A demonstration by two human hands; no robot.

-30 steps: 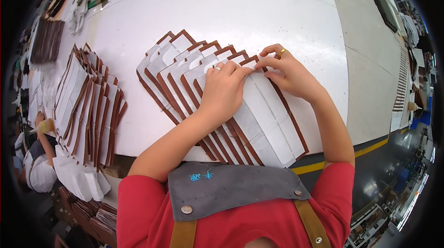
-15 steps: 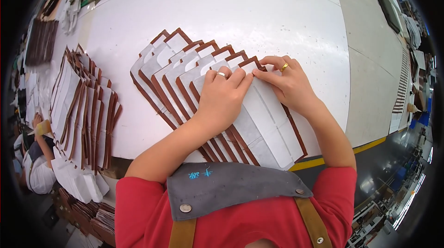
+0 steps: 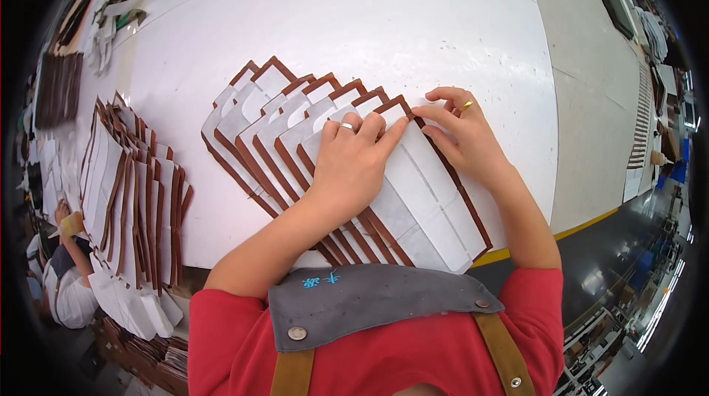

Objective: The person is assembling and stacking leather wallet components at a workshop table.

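Overlapping panels [image 3: 425, 207], white-lined with turned-in brown edges, fan out across the table before me. My left hand [image 3: 353, 156] rests on the rightmost, topmost panel near its far end. Its index finger reaches out to the brown corner, while the other fingers bend somewhat; it grips nothing that I can see. Beside that corner is my right hand [image 3: 464, 130], fingers apart, one fingertip at or just beside the brown edge. The left hand and forearm hide parts of the panels beneath.
At left stands a thick pile of similar brown-edged panels [image 3: 133, 196], over the table's edge. Another brown stack [image 3: 60, 78] and gloves [image 3: 103, 45] lie farther off. A co-worker's arm [image 3: 74, 237] shows at far left. A dark flat piece [image 3: 611, 4] lies far right.
My right hand's fingers have come apart from the panel's corner and spread, moving slightly right. My left hand stays on the panel. The whole view has shifted a little.
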